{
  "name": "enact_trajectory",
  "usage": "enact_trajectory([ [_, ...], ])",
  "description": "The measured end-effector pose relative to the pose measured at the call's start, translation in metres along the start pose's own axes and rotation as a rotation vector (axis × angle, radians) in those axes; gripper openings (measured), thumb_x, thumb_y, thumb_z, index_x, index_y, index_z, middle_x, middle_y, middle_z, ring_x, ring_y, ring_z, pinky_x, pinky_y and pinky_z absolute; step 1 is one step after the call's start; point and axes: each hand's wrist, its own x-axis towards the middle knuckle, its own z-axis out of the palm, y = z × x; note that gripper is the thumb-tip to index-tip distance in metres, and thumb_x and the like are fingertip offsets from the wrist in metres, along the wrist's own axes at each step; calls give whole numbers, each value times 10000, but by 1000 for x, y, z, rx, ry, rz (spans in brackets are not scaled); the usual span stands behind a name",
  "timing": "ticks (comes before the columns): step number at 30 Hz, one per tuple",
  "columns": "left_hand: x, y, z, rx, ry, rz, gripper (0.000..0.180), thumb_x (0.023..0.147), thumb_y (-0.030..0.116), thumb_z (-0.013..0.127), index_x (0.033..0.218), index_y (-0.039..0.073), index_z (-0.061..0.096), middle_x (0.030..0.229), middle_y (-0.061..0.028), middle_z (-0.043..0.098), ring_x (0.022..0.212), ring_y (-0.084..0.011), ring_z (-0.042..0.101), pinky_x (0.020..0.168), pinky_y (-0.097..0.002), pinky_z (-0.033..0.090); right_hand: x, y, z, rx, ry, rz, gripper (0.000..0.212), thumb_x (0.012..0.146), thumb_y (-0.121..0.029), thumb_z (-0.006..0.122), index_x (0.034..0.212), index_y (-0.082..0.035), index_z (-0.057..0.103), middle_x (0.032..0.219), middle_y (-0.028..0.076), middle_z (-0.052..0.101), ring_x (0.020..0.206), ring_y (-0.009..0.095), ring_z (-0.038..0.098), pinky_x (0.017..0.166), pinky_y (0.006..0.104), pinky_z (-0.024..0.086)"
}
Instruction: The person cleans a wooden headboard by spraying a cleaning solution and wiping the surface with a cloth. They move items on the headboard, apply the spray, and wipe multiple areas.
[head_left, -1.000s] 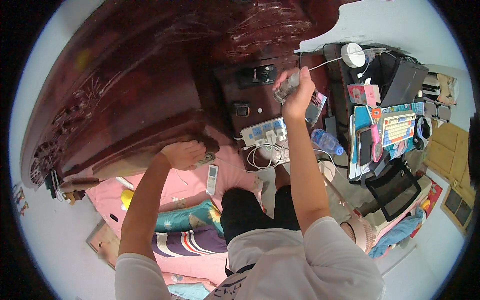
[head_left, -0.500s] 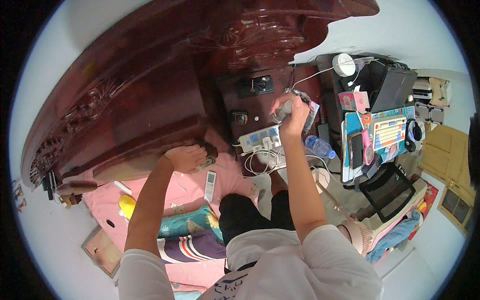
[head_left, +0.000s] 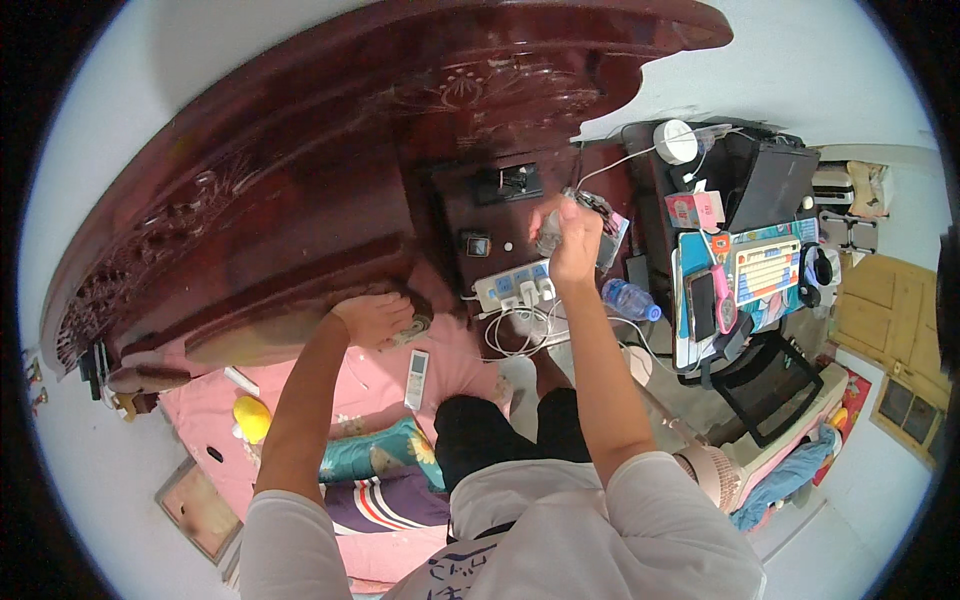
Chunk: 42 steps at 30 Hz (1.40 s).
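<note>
My left hand (head_left: 372, 318) lies flat, fingers stretched out, on the lower edge of the dark red carved headboard (head_left: 330, 190), where it meets the pink bed sheet. Close to its fingertips is a small greenish roll or folded item (head_left: 418, 325), partly covered. My right hand (head_left: 576, 245) is closed around a see-through greyish thing (head_left: 548, 236) above the bedside table (head_left: 450, 215); its kind is unclear. Just beyond that hand are a dark chain-like item (head_left: 594, 203) and a clear packet (head_left: 615, 243). A white power strip (head_left: 487, 291) with plugs and coiled cables lies nearer to me.
A water bottle (head_left: 630, 300) lies right of the power strip. A smartwatch (head_left: 478, 243) and a black box (head_left: 508, 182) sit on the bedside table. A white remote (head_left: 416, 380) rests on the bed. At right, a desk holds a keyboard (head_left: 768, 268) and a phone (head_left: 701, 303); a fan (head_left: 708, 475) stands below.
The view has shifted slightly, so the desk and bedside items appear a little further left. My left hand stays flat; my right hand keeps its grip, turned slightly.
</note>
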Motion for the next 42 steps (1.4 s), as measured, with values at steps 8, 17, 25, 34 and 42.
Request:
enact_trajectory([
  [8,6,-2,-18,-58,-62,-42,501,863,455,557,1183,71,586,1242,-60,555,1213,-224,469,1089,-371,315,2,-15,-19,-5,99,34,618,1004,-470,385,678,9,599,615,63,581,565,144,537,552,289,413],
  [17,6,-3,-17,-28,-32,-28,487,860,454,552,1156,69,596,1191,-70,575,1186,-235,475,1041,-355,338,-12,-9,-30,85,97,101,621,1015,-464,390,677,18,587,617,65,560,571,146,533,551,297,415],
  [25,4,-2,-19,-41,11,-43,466,845,442,568,1134,79,610,1250,-79,574,1209,-239,475,1056,-361,335,-14,-8,-38,74,91,80,612,1024,-446,386,678,19,584,624,65,563,576,140,535,550,293,415],
  [34,7,-4,-20,-9,64,-24,450,829,442,579,1097,84,627,1205,-83,592,1170,-246,505,1040,-373,355,-17,-6,-43,88,110,95,603,1025,-442,385,685,15,586,626,58,563,588,135,535,565,288,417],
  [42,8,-5,-25,1,104,-29,453,809,447,594,1077,83,624,1160,-80,594,1144,-244,510,1027,-372,363,-21,-3,-44,66,111,130,600,1021,-447,390,683,7,587,626,52,565,579,132,534,561,283,416],
])
